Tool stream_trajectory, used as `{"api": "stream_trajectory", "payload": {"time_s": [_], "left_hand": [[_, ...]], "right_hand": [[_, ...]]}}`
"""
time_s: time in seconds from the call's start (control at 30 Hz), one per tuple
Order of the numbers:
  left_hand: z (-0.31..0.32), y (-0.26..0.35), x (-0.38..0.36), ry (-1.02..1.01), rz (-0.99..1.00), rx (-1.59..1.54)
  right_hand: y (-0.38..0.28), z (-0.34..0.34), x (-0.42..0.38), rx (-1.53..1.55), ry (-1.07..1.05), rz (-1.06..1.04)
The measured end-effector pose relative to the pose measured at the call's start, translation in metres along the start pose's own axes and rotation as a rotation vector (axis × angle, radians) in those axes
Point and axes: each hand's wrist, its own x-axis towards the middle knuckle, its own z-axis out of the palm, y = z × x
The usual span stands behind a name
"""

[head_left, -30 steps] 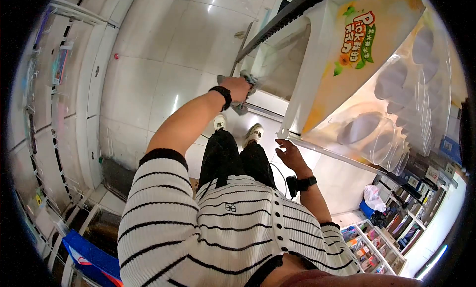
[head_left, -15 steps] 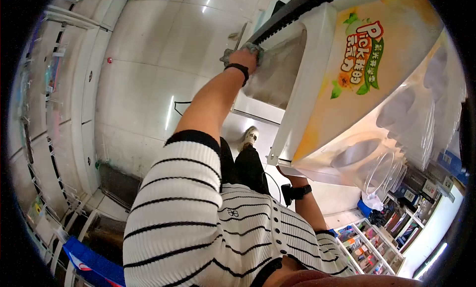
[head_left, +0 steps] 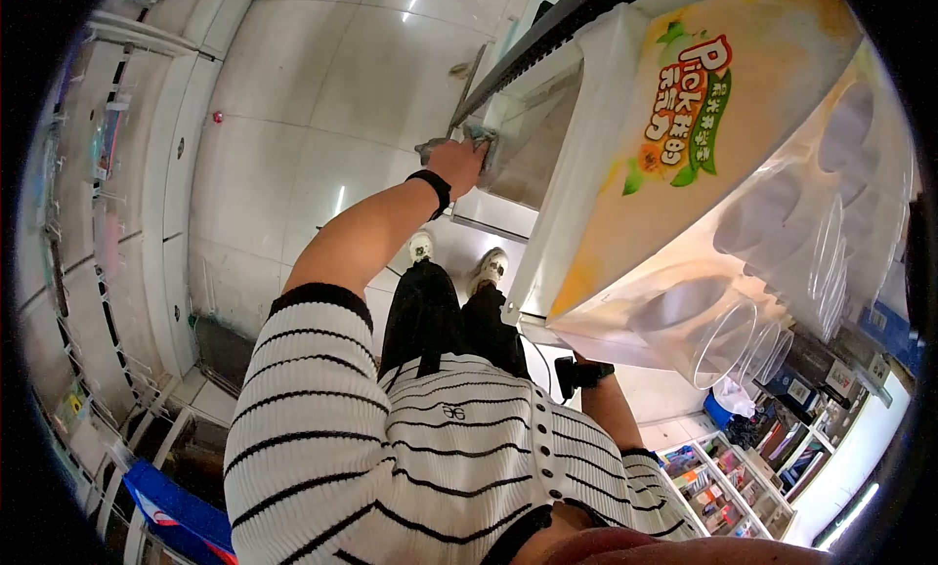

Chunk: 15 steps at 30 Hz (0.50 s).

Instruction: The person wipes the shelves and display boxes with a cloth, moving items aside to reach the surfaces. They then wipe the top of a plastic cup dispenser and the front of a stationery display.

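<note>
A crumpled grey-green cloth [head_left: 479,133] is bunched under the fingers of my left hand [head_left: 457,165], which has a black band at its wrist. Cloth and fingers press against the end of a clear panel [head_left: 532,145] set in a white frame, just under a black toothed rail [head_left: 547,40]. A white and orange display stand [head_left: 674,194] with printed lettering rises to the right of this hand. My right arm wears a black watch [head_left: 589,375] and reaches beneath the stand's lower corner, so the right hand's fingers are hidden.
Clear round plastic cups or holders [head_left: 723,340] jut from the stand on the right. White cabinets and racks [head_left: 161,204] line the left side. Shelves of small packets [head_left: 723,487] stand at lower right. My shoes [head_left: 489,267] are on the tiled floor [head_left: 293,155].
My left hand and its cloth have moved down and left along the panel's edge. The stand appears shifted slightly left, and both of my shoes now show.
</note>
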Motion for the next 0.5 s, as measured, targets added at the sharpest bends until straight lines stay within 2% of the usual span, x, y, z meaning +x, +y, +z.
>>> {"api": "stream_trajectory", "payload": {"time_s": [0.07,0.3,0.37,0.5], "left_hand": [[-0.003,0.004,0.006,-0.034,-0.041,0.111],[-0.016,-0.013,0.070,0.034,-0.107,0.119],[-0.030,-0.013,0.085,-0.029,-0.196,0.181],[-0.028,-0.021,0.078,0.031,-0.144,0.093]], "right_hand": [[0.002,-0.001,0.001,0.002,0.004,0.006],[0.006,0.000,0.001,0.008,0.028,0.033],[0.009,0.000,0.001,0.009,0.039,0.040],[0.015,-0.001,0.000,0.010,0.070,0.063]]}}
